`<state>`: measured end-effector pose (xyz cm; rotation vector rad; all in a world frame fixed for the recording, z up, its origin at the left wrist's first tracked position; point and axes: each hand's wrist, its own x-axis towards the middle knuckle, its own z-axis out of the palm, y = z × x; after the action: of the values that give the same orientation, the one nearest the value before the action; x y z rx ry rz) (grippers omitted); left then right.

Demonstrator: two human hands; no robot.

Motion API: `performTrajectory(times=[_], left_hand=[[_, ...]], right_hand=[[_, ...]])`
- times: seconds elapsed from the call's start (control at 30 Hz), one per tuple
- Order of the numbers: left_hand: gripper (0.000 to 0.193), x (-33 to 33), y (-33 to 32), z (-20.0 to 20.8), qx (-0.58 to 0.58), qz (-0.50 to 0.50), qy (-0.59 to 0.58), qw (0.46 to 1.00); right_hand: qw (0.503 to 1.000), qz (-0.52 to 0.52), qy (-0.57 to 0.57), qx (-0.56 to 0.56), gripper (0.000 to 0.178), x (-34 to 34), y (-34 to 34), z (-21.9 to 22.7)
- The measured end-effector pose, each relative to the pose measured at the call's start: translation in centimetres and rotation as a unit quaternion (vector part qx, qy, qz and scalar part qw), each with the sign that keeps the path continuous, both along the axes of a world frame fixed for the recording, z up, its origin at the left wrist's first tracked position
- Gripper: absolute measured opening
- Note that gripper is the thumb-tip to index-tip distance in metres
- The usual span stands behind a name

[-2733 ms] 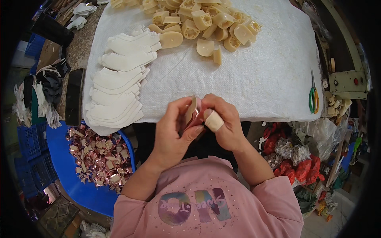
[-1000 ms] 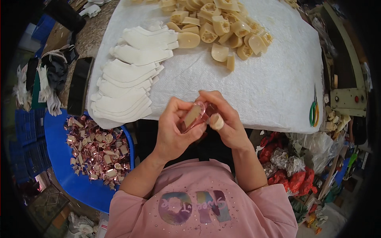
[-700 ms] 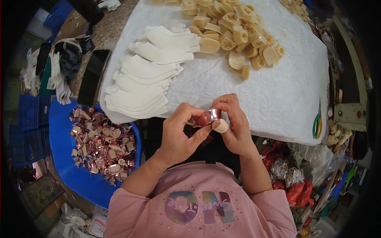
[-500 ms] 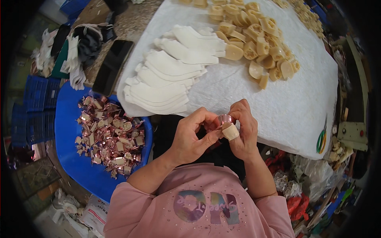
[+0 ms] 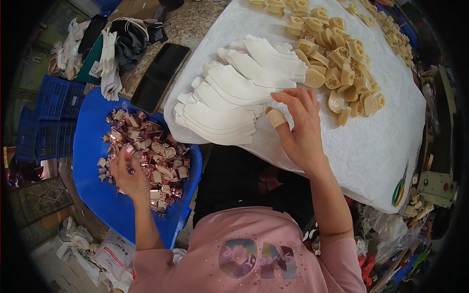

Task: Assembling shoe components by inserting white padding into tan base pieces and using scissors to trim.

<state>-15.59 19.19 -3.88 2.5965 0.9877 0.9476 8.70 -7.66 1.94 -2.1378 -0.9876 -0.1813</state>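
My left hand point(image 5: 131, 173) is over the blue tub point(image 5: 84, 190), a little blurred, its fingers apart above a heap of shiny rose-coloured pieces with beige parts point(image 5: 157, 146). No held piece shows in it. On the table, my right hand point(image 5: 304, 132) reaches to the fanned stack of white cut sheets point(image 5: 234, 80). Its fingertips are at the edge of one sheet; whether they touch it I cannot tell. The thumb, wrapped in beige tape point(image 5: 277, 117), is spread from the fingers.
Beige moulded pieces point(image 5: 342, 63) lie heaped beyond the sheets on the white-covered table point(image 5: 361, 151). Scissors point(image 5: 399, 190) rest at its right edge. A dark phone point(image 5: 160, 78) lies left of the sheets, near gloves point(image 5: 108, 63). Blue crates point(image 5: 53, 117) stand far left.
My hands have parted. The left has moved from the middle to over the tub, and the rose-coloured piece they held is gone from them. The right has moved forward to the white sheets.
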Motion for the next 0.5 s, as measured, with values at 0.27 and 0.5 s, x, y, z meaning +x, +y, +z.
performTrajectory(times=[0.27,0.5], left_hand=[[0.032,6.3,-3.5,2.3,0.031,-0.06,-0.079,0.995],[0.033,14.7,-7.1,5.2,0.016,-0.307,-0.09,0.947]], right_hand=[[0.994,-0.065,-0.074,-0.056,0.035,1.7,2.0,-0.2],[0.993,-0.027,-0.098,-0.065,0.03,1.6,4.6,1.1]])
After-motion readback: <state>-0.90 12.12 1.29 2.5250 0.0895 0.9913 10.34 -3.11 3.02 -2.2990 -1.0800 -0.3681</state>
